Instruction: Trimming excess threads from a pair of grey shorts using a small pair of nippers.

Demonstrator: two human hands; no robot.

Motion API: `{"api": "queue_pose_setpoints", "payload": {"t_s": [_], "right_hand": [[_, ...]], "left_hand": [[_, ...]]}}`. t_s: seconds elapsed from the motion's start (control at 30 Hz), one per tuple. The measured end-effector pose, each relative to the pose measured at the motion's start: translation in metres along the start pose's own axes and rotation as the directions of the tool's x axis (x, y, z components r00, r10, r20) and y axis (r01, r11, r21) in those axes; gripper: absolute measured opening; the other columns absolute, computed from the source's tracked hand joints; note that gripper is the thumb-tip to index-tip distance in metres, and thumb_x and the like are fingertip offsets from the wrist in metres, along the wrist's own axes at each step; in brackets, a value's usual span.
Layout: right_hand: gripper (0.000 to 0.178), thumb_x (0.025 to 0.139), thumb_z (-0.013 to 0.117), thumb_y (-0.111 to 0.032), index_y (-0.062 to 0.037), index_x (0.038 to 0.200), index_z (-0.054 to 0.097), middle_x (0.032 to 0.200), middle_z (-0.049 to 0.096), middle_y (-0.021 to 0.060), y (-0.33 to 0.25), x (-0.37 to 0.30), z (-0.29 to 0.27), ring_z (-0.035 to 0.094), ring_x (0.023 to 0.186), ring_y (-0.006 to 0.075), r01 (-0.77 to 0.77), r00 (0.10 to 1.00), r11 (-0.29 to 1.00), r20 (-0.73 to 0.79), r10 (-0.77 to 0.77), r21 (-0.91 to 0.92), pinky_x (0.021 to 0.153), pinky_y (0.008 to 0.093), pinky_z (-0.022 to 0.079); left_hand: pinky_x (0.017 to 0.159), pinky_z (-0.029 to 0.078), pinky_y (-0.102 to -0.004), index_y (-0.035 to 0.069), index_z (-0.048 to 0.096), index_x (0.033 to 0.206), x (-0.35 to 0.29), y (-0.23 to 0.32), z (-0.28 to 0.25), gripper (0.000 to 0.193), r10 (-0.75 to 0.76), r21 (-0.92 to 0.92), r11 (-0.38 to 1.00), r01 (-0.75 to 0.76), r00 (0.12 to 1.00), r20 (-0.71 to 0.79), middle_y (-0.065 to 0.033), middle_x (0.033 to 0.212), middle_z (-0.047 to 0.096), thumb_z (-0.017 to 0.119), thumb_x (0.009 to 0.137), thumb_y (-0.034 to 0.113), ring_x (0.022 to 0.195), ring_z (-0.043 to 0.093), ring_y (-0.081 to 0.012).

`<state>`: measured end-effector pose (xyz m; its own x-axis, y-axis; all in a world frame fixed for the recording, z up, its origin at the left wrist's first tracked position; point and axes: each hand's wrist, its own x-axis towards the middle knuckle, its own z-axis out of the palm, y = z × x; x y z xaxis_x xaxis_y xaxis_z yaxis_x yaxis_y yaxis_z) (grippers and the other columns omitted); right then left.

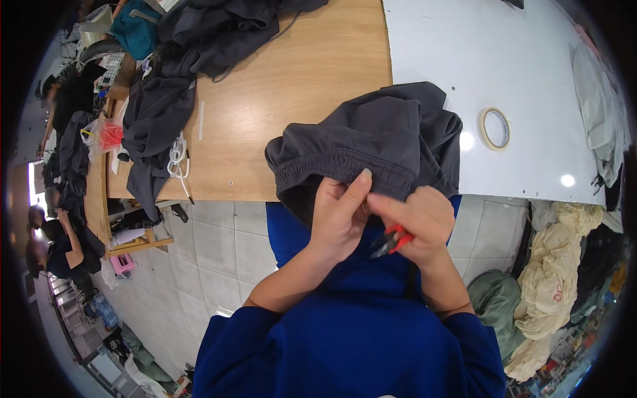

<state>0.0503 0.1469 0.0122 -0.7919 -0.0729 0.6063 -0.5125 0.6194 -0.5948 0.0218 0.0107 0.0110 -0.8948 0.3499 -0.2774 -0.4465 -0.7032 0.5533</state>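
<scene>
A dark grey garment [381, 126] with a gathered elastic waistband [332, 166] lies bunched at the table's front edge, its near part hanging over. My left hand [337, 219] is closed on the waistband, thumb on top and the other fingers partly hidden behind the cloth. Red-handled thread snips [400, 239] sit in my right hand [424, 219], the dark blades pointing down and left. The fingertips of that hand meet the waistband beside my left thumb. Whether they pinch a thread there is too small to tell.
The tabletop is part wood [245, 132], part white [431, 60]. A tape roll [484, 131] lies right of the garment. More dark garments [219, 33] and a white cord [178, 159] are at the left. Cream cloth [551, 265] is heaped at the right. People work at far left.
</scene>
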Motion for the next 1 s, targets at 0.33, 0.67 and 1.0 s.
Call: {"api": "queue_pose_setpoints", "payload": {"t_s": [0.33, 0.67, 1.0], "right_hand": [[0.071, 0.062, 0.083, -0.03, 0.0002, 0.117, 0.05, 0.07, 0.059, 0.0068, -0.011, -0.015, -0.032, 0.057, 0.059, 0.0114, -0.487, 0.873, 0.72, 0.305, 0.382, 0.495, 0.053, 0.0227, 0.042], [0.032, 0.063, 0.077, -0.008, -0.0039, 0.094, 0.068, 0.073, 0.063, 0.0082, -0.008, 0.008, -0.028, 0.057, 0.062, 0.02, -0.263, 0.964, 0.964, -0.04, 0.265, 0.041, 0.055, 0.0253, 0.044], [0.033, 0.059, 0.078, -0.013, -0.0067, 0.091, 0.07, 0.07, 0.062, 0.0044, -0.007, 0.01, -0.032, 0.051, 0.055, 0.0172, -0.166, 0.986, 0.983, -0.001, 0.166, -0.08, 0.048, 0.0262, 0.037]], "left_hand": [[0.084, 0.051, -0.032, 0.002, 0.051, 0.113, 0.004, 0.005, -0.008, 0.024, 0.061, 0.077, 0.995, -0.061, 0.998, 0.011, -0.0103, 0.108, 0.06, 0.053, 0.089, 0.001, 0.097, 0.06, -0.0175], [0.075, 0.051, -0.0268, 0.001, 0.053, 0.109, 0.003, 0.001, -0.011, 0.023, 0.195, 0.211, 0.956, -0.203, 0.979, 0.058, -0.0093, 0.101, 0.062, 0.058, 0.087, 0.002, 0.086, 0.06, -0.0138], [0.072, 0.05, -0.025, -0.001, 0.053, 0.107, 0.0, 0.003, -0.01, 0.022, 0.191, 0.248, 0.948, -0.199, 0.98, 0.056, -0.0096, 0.098, 0.062, 0.059, 0.087, 0.003, 0.081, 0.06, -0.0128]]}}
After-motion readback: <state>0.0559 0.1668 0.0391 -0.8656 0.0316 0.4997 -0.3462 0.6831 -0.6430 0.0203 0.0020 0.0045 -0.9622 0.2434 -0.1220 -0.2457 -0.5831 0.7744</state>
